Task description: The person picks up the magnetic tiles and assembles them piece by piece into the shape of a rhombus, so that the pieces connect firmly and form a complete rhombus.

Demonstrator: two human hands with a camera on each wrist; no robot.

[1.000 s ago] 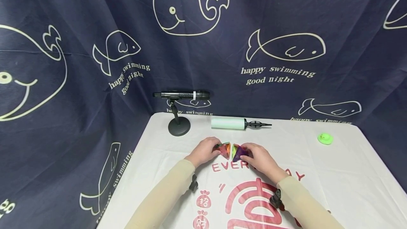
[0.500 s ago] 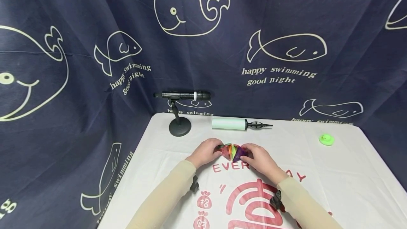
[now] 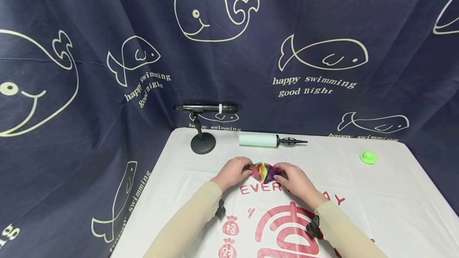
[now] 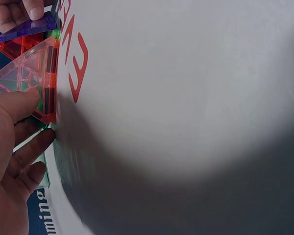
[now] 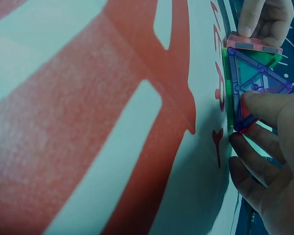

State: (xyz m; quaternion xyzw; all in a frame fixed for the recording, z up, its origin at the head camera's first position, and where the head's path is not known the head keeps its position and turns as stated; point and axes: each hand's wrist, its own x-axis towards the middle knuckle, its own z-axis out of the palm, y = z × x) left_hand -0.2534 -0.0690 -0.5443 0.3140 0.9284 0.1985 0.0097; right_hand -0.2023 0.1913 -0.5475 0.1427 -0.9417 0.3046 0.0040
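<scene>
Two small pyramids of see-through triangular magnetic tiles stand side by side on the table, their near edges meeting in the head view. My left hand grips the left pyramid, which shows pink, orange and green tiles. In the left wrist view, my thumb presses its pink tile. My right hand holds the right pyramid, made of purple, yellow-green and red tiles. Its purple tile faces the right wrist camera, with my thumb on it. My fingertips behind both pyramids are partly hidden.
Behind my hands lies a pale green hand pump with a black nozzle. A black microphone on a stand is at the back left. Toward the back right sits a bright green toy duck. A dark blue curtain hangs behind the white tablecloth.
A narrow gap stood between the two pyramids a second ago. The left pyramid has moved right with my left hand, and the two now meet. My right hand has hardly moved.
</scene>
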